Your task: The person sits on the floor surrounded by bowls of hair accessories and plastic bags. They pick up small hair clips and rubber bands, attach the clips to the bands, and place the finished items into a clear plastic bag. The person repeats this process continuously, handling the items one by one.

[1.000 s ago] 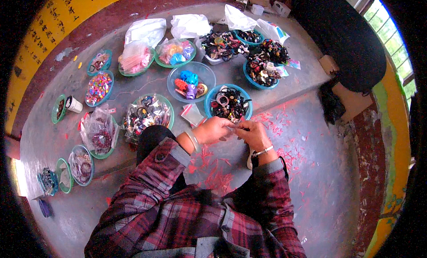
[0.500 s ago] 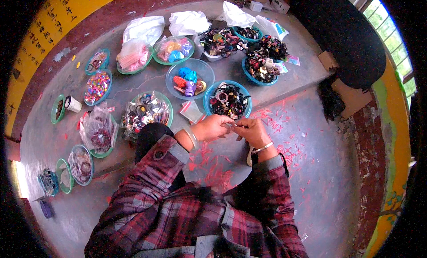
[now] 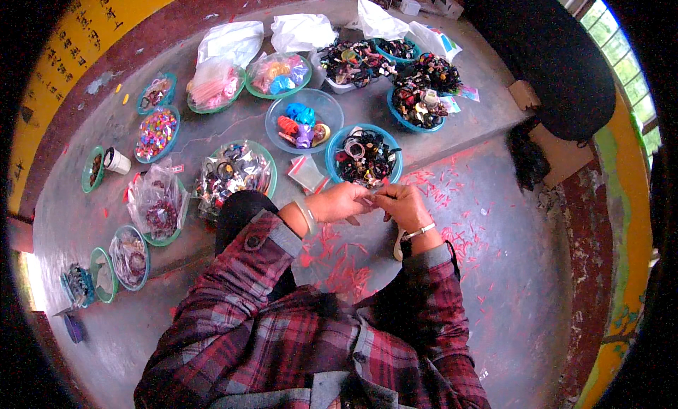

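My left hand [image 3: 342,202] and my right hand [image 3: 404,206] meet in front of me, fingertips pinched together. Whatever small piece they hold between them is too small to name. Just beyond the fingers stands a blue basin [image 3: 400,158] heaped with dark hair ties [image 3: 366,157], one pale ring among them. Left of that basin, a small clear plastic bag [image 3: 306,173] with a red edge lies on the grey ledge. Behind it sits a clear bluish bowl [image 3: 272,124] with blue, red and purple bundles.
A green basin [image 3: 272,175] of bagged hair accessories is at the left, near my knee. Further left stand a basin of colourful beads [image 3: 157,134] and a white cup [image 3: 118,161]. White bags [image 3: 231,43] line the back. Red scraps [image 3: 342,271] litter the floor below the ledge.
Both hands stay together in nearly the same place, with the fingers shifting slightly. The whole view has moved a little, so the basins appear slightly further right and higher.
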`<state>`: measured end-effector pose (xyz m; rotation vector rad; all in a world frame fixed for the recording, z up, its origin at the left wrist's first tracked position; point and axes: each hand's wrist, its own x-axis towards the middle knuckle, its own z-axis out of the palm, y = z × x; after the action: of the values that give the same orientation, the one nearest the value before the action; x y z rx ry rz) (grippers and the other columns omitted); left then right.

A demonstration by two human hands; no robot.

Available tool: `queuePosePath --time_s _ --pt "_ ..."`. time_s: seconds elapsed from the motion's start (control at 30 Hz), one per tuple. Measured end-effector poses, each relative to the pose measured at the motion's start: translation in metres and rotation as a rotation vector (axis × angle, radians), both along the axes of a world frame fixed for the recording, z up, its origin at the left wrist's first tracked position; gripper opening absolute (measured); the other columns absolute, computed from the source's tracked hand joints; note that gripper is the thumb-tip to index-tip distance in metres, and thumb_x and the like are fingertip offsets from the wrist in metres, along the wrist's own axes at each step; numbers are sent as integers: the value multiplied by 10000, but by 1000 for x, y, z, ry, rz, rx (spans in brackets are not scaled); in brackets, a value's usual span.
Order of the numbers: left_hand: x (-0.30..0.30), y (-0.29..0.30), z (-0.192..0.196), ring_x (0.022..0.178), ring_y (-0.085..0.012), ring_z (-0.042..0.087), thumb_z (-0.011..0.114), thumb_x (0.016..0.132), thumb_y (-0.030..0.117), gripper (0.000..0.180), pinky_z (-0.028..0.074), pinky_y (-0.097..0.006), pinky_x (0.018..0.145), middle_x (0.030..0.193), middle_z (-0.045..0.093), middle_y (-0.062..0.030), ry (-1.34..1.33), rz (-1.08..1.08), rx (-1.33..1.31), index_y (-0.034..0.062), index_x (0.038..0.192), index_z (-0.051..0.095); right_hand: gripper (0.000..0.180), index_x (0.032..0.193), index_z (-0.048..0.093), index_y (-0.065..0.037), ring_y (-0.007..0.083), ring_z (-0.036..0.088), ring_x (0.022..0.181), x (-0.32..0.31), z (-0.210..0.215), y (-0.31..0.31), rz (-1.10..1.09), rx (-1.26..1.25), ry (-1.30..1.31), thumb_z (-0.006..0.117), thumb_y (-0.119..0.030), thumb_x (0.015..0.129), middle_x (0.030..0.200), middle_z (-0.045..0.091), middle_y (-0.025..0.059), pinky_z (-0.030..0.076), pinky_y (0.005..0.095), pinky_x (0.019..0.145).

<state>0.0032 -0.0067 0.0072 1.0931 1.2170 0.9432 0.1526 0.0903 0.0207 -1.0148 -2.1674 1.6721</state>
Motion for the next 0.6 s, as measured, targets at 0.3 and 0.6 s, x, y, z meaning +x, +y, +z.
queuePosePath --time_s 0.3,0.6 --pt "-4 -1 -2 656 -109 571 467 811 62 220 519 -268 511 809 572 -28 57 -24 1 34 1016 542 143 841 667 -49 80 510 482 -2 16 -7 78 -125 -4 636 -161 758 685 597 39 408 214 373" --pt "-5 2 -14 756 -97 552 514 828 121 283 509 -254 546 904 572 -28 -67 16 -26 40 1099 512 226 992 629 -99 106 552 526 2 8 -1 147 -72 -50 543 -68 785 717 617 59 447 238 405"
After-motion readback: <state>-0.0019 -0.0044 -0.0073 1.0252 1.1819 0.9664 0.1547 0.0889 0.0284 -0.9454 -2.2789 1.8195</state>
